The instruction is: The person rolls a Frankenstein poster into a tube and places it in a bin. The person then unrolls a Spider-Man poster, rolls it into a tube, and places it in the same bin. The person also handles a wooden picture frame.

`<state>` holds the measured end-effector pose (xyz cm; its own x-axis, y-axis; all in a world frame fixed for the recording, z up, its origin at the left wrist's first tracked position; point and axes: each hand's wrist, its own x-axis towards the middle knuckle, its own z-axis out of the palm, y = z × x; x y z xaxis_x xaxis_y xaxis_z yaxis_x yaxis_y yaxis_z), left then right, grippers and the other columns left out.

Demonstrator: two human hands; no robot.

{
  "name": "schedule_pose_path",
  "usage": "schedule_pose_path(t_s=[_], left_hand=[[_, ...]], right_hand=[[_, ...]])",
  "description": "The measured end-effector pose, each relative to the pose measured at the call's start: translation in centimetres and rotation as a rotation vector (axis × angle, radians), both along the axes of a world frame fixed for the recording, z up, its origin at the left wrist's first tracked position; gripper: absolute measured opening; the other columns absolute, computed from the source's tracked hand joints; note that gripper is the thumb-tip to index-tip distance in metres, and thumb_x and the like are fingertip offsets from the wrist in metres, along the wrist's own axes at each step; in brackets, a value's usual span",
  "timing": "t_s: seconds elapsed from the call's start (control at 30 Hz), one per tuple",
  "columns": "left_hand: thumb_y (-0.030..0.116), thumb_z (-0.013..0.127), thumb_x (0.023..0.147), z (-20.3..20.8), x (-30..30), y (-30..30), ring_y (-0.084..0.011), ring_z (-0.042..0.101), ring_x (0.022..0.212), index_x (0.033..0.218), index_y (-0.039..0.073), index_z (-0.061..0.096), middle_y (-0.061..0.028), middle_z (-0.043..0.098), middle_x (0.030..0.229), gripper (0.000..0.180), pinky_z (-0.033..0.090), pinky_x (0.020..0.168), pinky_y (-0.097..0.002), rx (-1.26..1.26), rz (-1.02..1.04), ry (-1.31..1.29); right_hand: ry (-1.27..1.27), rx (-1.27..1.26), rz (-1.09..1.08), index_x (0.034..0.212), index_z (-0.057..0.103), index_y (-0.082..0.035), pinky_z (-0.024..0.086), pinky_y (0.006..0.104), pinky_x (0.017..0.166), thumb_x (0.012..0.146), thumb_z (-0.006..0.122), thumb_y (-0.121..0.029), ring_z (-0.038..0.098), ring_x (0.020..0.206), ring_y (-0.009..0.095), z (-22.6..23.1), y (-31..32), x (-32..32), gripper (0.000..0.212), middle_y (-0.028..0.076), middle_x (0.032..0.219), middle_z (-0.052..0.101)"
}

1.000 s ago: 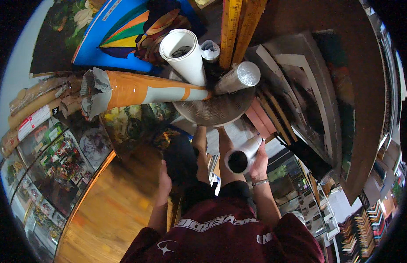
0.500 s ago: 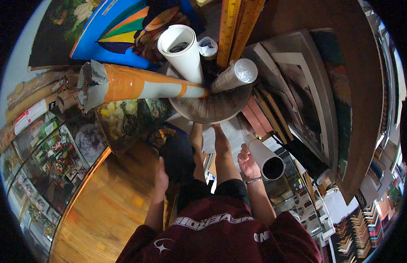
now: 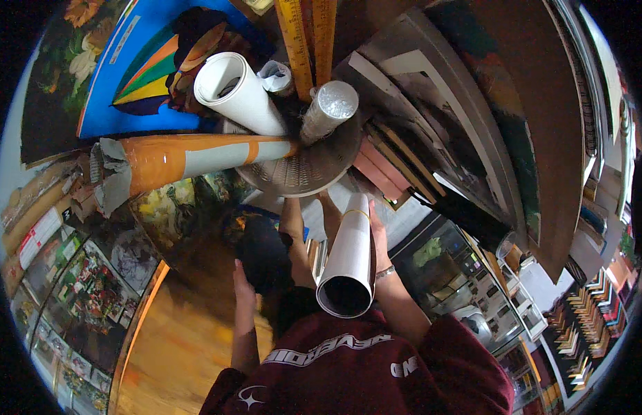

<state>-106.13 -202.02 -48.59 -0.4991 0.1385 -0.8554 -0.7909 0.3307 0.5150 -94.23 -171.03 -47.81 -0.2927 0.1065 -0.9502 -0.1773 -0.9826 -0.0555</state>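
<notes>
We hold a white roll (image 3: 346, 259) in the air before our maroon shirt (image 3: 314, 373), its round mouth turned toward us and its far end pointing at a basket. The sheet is pale and plain outside, deeply dark within, coiled into a smooth tube, with a thin yellowish band circling it toward the far end. Our right hand (image 3: 379, 238) lies along the tube's right side, supporting it; the fingers pass partly out of sight behind the roll, so we cannot tell how tightly they curl. Our left hand (image 3: 243, 285) hangs well apart, fingers loosely extended and gripping nothing we can see, beside a black shape too dim to identify.

Beyond the roll, the round grey basket (image 3: 300, 181) carries an orange-and-grey taped tube (image 3: 196, 159) slanting left, a thick white coil (image 3: 241, 100) and a clear-wrapped cylinder (image 3: 328, 111). Yellow rulers (image 3: 303, 41) stand behind them. Mounted pictures (image 3: 466, 117) lean to the right, and a bright blue panel (image 3: 99, 104) stands at upper left. Angled frame samples (image 3: 597, 311) line a display at far right.
</notes>
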Motion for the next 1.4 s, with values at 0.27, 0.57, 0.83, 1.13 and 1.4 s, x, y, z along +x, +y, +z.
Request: schedule_pose_path(t_s=[0.27,0.57,0.83,1.13,1.4], left_hand=[[0.051,0.037,0.106,-0.6,-0.4,-1.6,-0.0237,0.056,0.126,0.136,-0.006,0.053,-0.0129,0.057,0.138,0.066,0.039,0.111,-0.0366,-0.026,-0.083,0.011],[0.051,0.036,0.106,0.4,-2.0,1.0,-0.0254,0.057,0.124,0.137,-0.005,0.052,-0.0128,0.058,0.137,0.065,0.04,0.11,-0.0376,-0.043,0.045,-0.054],[0.051,0.038,0.106,-1.0,-2.5,1.0,-0.0245,0.059,0.12,0.135,-0.005,0.054,-0.012,0.061,0.133,0.065,0.044,0.107,-0.038,-0.081,0.069,-0.114],[0.051,0.036,0.107,-2.3,-2.9,0.6,-0.0223,0.06,0.118,0.134,-0.003,0.056,-0.0088,0.061,0.133,0.063,0.045,0.105,-0.0374,-0.007,0.107,-0.248],[0.053,0.035,0.106,-0.6,-3.2,3.7,-0.0214,0.06,0.117,0.133,-0.009,0.054,-0.0122,0.062,0.131,0.07,0.043,0.105,-0.0359,-0.1,-0.148,-0.026]], right_hand=[[-0.013,0.029,-0.143,0.107,0.06,-0.014,0.045,0.0238,0.048,0.106,0.042,-0.049,0.058,0.061,0.01,-1.0,-2.0,-1.3,0.04,-0.002,0.078,0.063],[0.077,0.045,-0.166,0.101,0.059,-0.014,0.044,0.025,0.049,0.106,0.042,-0.046,0.055,0.057,0.012,-2.5,-2.6,0.3,0.037,-0.001,0.073,0.06],[0.098,0.032,-0.165,0.1,0.059,-0.013,0.042,0.0273,0.052,0.106,0.045,-0.046,0.052,0.059,0.012,-4.2,-3.2,1.7,0.036,-0.001,0.069,0.055],[-0.027,0.091,-0.148,0.125,0.055,-0.008,0.054,0.0427,0.087,0.106,0.035,-0.053,0.066,0.098,0.026,-3.3,-2.1,1.7,0.052,0.012,0.106,0.067],[0.139,0.264,0.066,0.125,0.054,-0.005,0.056,0.0473,0.085,0.1,0.035,-0.065,0.066,0.093,0.033,-6.7,3.0,0.6,0.068,0.016,0.111,0.062]])
